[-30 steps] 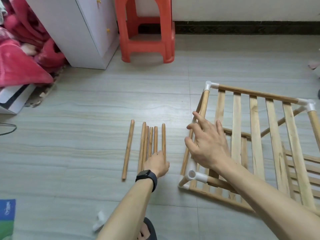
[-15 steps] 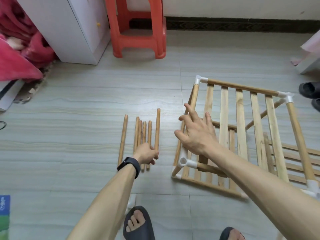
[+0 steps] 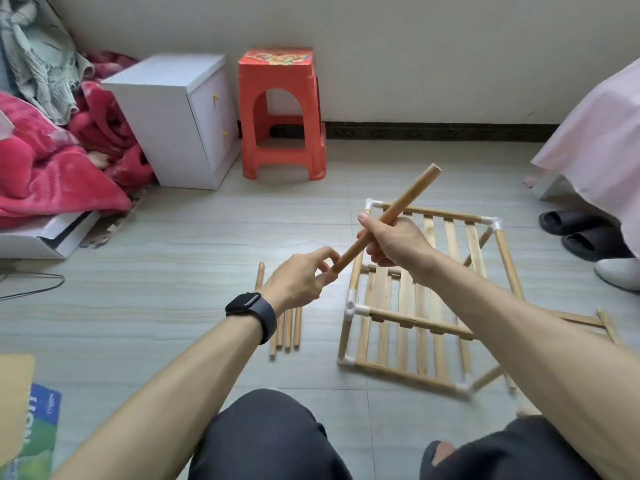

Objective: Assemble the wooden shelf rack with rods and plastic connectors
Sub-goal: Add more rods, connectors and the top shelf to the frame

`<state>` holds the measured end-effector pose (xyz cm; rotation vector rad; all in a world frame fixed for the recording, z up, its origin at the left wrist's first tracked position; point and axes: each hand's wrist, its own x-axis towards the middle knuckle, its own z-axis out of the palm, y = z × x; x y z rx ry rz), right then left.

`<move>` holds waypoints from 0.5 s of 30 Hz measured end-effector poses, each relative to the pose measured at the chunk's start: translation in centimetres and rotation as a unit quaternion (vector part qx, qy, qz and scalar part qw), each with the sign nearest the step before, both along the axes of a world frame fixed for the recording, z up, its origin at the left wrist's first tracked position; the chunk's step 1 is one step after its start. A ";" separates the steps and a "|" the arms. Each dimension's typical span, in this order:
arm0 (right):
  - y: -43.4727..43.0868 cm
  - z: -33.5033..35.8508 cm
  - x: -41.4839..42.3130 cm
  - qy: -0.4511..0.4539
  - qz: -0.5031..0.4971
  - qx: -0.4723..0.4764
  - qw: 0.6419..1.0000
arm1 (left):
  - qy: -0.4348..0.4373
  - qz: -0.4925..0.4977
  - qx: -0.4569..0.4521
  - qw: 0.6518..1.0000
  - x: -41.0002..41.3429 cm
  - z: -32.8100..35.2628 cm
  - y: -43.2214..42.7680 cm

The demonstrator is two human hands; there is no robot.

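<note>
Bottom left on the floor, blue-and-green packet (image 3: 38,429): large white letters printed sideways, cut by the frame edge and blurred, something like "HO" but not certain; smaller white print above them too small to read. Red stool (image 3: 281,109) by the wall: seat top carries a busy red, yellow and green printed design, no characters legible. Nothing else in view bears readable text, numbers or brand marks.

A red stool (image 3: 282,116) stands beside a white cabinet (image 3: 166,109), a red blanket (image 3: 45,168) nearby.
</note>
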<state>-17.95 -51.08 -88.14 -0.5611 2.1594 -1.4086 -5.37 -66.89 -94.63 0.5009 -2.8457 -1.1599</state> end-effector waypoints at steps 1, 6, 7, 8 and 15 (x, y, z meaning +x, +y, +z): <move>1.0 0.4 0.4 0.008 0.000 -0.006 1.000 | -0.001 -0.001 -0.008 1.000 0.2 0.2 0.6; 4.9 1.3 1.6 0.098 -0.018 0.013 0.995 | -0.041 -0.017 -0.060 0.997 0.4 -0.5 2.4; 5.5 1.2 1.7 0.118 -0.019 0.020 0.993 | -0.048 -0.021 -0.051 0.997 0.4 -1.1 2.8; 6.0 1.1 1.8 0.135 -0.016 0.032 0.990 | -0.059 -0.021 -0.043 0.997 0.5 -1.9 3.2; 7.1 -0.7 2.4 0.153 0.037 0.049 0.986 | -0.123 0.001 0.036 0.992 0.3 -7.3 4.7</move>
